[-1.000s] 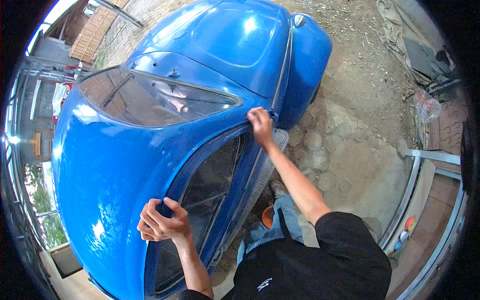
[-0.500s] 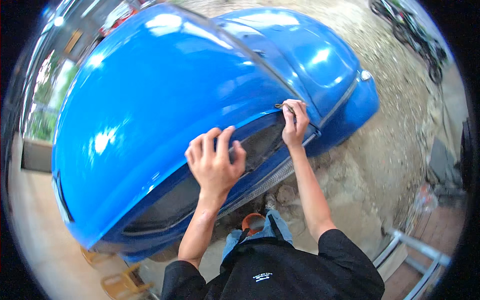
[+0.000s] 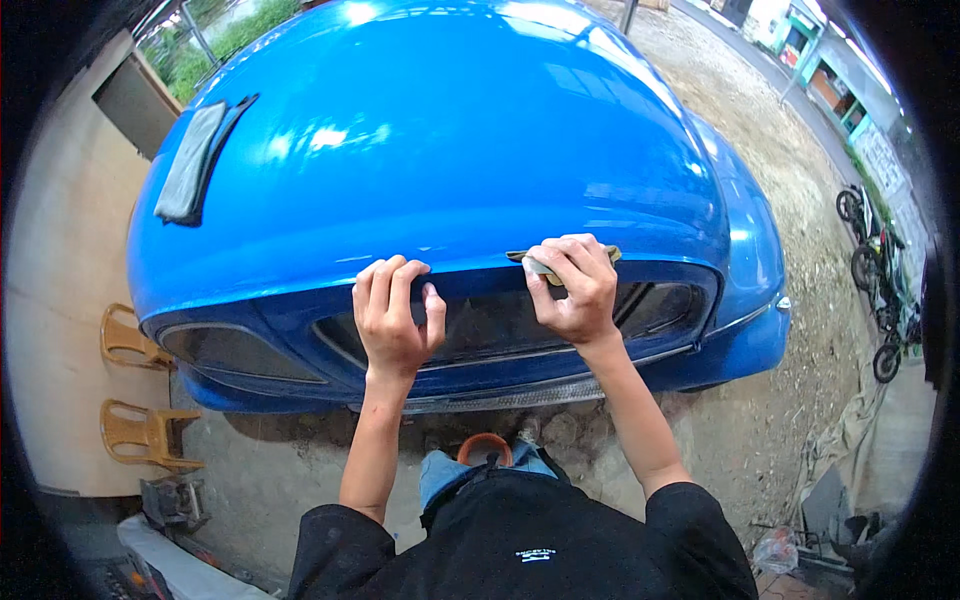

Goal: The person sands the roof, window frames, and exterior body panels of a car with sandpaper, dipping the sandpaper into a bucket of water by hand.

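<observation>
The glossy blue roof of a rounded car spreads out before me. My right hand is closed over a folded olive cloth-like piece, pressing it on the roof's near edge above the side window. Whether that piece is cloth or abrasive sheet I cannot tell. To its left, my left hand rests its bent fingertips at the same edge, thumb apart, with nothing in it.
A grey folded cloth lies on the roof's left part. Two tan plastic chairs stand by a pale wall at left. An orange bucket is on the ground by my legs. Motorcycles are parked at far right.
My view has swung, so the car now lies more level across it. My right hand has moved back along the roof edge from the front window corner, bringing the olive piece closer to my left hand.
</observation>
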A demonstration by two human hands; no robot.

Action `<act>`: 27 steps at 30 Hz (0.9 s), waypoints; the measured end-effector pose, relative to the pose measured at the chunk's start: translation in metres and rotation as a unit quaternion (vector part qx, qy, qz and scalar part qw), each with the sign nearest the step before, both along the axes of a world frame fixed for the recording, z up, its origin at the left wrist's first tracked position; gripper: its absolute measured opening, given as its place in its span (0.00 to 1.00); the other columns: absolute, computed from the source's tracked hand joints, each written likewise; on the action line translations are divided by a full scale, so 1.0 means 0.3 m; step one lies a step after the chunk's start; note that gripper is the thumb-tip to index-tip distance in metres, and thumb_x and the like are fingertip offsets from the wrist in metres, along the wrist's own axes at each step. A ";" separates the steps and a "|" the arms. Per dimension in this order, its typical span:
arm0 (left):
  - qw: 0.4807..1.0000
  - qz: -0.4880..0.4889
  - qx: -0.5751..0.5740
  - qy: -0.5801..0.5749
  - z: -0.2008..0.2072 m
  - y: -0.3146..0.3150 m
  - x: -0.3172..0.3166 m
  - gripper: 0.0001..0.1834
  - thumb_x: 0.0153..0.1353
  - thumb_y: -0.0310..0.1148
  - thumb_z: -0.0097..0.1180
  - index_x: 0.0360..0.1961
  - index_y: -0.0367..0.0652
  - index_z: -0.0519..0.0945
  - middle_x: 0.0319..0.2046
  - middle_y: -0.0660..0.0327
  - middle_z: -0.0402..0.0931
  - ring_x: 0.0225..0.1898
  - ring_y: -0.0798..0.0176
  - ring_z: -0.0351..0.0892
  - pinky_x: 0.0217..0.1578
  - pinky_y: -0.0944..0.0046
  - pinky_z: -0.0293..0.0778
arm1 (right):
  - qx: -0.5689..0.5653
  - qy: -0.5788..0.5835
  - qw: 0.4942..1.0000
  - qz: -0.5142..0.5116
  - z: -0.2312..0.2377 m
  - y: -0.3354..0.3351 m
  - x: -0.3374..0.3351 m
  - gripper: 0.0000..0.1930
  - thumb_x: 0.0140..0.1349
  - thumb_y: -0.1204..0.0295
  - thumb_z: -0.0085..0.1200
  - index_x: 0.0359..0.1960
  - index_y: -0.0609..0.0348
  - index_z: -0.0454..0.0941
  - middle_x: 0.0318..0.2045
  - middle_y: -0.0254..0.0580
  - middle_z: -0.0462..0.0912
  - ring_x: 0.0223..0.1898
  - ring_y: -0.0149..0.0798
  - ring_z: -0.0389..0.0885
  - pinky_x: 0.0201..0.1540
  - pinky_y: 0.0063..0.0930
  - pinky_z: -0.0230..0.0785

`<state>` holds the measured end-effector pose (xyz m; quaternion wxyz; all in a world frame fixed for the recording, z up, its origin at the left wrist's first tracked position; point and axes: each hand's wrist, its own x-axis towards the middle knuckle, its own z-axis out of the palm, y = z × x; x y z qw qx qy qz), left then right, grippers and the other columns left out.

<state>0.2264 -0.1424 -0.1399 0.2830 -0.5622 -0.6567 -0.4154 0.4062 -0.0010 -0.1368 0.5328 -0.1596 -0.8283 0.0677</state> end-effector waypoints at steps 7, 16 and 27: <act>0.999 0.037 0.025 -0.007 0.001 -0.178 -0.272 0.08 0.52 0.27 0.54 0.34 0.38 0.80 0.37 0.51 0.77 0.43 0.47 0.75 0.48 0.52 0.69 | 0.002 -0.047 0.999 0.015 0.041 -0.206 -0.295 0.10 0.48 0.74 0.64 0.34 0.54 0.83 0.33 0.35 0.83 0.37 0.41 0.80 0.38 0.35 0.70; 0.996 0.055 0.067 -0.026 -0.024 -0.365 -0.593 0.09 0.57 0.28 0.50 0.34 0.36 0.79 0.37 0.49 0.77 0.44 0.45 0.76 0.50 0.48 0.71 | 0.001 -0.080 0.995 0.059 0.084 -0.480 -0.709 0.11 0.48 0.73 0.62 0.35 0.56 0.81 0.36 0.40 0.82 0.41 0.43 0.81 0.42 0.37 0.72; 0.988 0.112 0.078 -0.066 -0.042 -0.413 -0.634 0.13 0.51 0.28 0.49 0.36 0.36 0.80 0.42 0.48 0.77 0.50 0.43 0.73 0.57 0.43 0.66 | 0.023 -0.125 0.988 0.089 0.071 -0.542 -0.802 0.14 0.50 0.72 0.58 0.41 0.57 0.80 0.38 0.40 0.81 0.42 0.42 0.80 0.42 0.37 0.72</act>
